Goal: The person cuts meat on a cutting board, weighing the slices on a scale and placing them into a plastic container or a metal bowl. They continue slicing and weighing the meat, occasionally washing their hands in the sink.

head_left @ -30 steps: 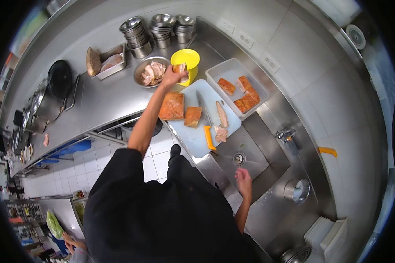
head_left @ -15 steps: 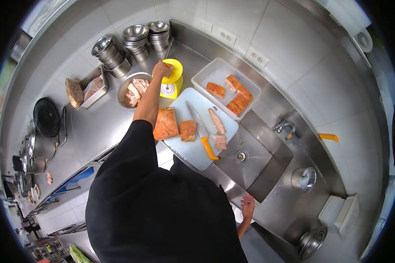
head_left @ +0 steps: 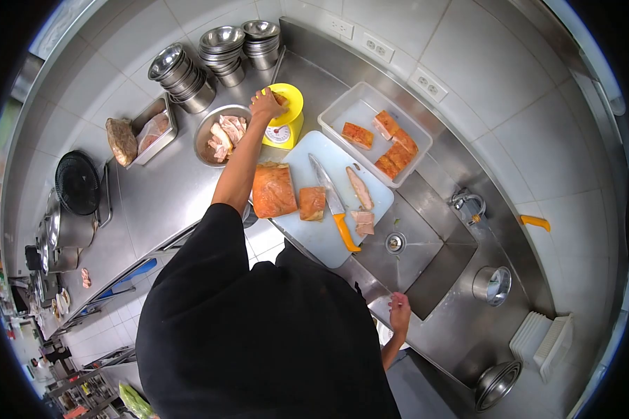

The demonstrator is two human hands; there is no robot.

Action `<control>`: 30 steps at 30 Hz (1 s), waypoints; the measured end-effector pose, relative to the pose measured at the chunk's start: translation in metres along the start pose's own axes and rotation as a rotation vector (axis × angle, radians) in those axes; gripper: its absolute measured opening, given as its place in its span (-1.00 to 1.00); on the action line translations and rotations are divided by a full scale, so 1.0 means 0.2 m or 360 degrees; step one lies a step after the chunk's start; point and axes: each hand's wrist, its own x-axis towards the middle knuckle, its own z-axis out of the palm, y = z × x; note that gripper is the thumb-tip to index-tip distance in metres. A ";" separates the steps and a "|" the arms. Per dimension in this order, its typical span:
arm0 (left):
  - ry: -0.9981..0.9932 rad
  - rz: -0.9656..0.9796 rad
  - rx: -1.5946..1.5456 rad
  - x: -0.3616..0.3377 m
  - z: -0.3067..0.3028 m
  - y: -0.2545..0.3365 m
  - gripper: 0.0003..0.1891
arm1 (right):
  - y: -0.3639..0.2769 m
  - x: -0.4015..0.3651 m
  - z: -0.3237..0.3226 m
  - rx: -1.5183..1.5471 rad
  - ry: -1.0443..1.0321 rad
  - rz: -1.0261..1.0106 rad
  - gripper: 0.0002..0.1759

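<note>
The left hand (head_left: pixel 265 106) bends its fingers over a small orange-brown chunk of meat (head_left: pixel 280 99) on the round plate of a yellow dial scale (head_left: pixel 290 130), though whether they grip it I cannot tell. That scale stands just off the top corner of a white plastic cutting board (head_left: pixel 319 246), whose left edge bears a large orange-skinned slab of meat (head_left: pixel 272 192), with a yellow-handled steel knife (head_left: pixel 334 200) lying across its middle. The right hand (head_left: pixel 400 312), loosely curled with nothing visible in it, hangs by the front edge of the stainless-steel sink (head_left: pixel 414 264).
</note>
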 end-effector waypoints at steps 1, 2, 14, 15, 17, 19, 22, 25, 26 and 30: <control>0.0020 -0.0012 -0.0018 -0.01 -0.02 0.01 0.11 | 0.00 0.00 0.00 -0.0018 0.0017 0.0009 -0.66; 0.0039 -0.0022 -0.0036 -0.02 -0.03 0.02 0.12 | 0.01 -0.01 -0.01 -0.0034 0.0037 0.0020 -0.67; 0.0102 0.0023 -0.0040 0.12 0.10 -0.03 0.16 | 0.12 -0.10 -0.01 0.0072 0.0189 0.0149 -0.65; 0.0006 0.0026 -0.0116 0.07 0.03 0.00 0.12 | 0.09 -0.10 0.00 0.0093 0.0185 0.0170 -0.65; -0.0182 0.0016 -0.0263 -0.01 -0.06 0.02 0.04 | 0.06 -0.11 0.01 0.0095 0.0170 0.0157 -0.64; -0.0586 0.0125 -0.1127 -0.10 -0.01 0.01 -0.20 | 0.02 -0.10 0.02 0.0091 0.0136 0.0133 -0.62; -0.1157 0.0164 -0.2500 -0.40 0.05 0.09 -0.29 | -0.03 -0.04 0.06 0.0000 0.0106 0.0012 -0.65; -0.1551 0.0243 -0.3304 -0.69 0.16 0.23 -0.24 | -0.16 0.04 0.10 -0.0049 0.0046 -0.0111 -0.66; -0.1625 0.0349 -0.3318 -0.76 0.17 0.28 -0.25 | -0.21 0.06 0.11 -0.0059 0.0036 -0.0132 -0.65; -0.1639 0.0607 -0.3004 -0.91 0.20 0.40 -0.28 | -0.39 0.05 0.09 -0.0028 -0.0015 -0.0043 -0.65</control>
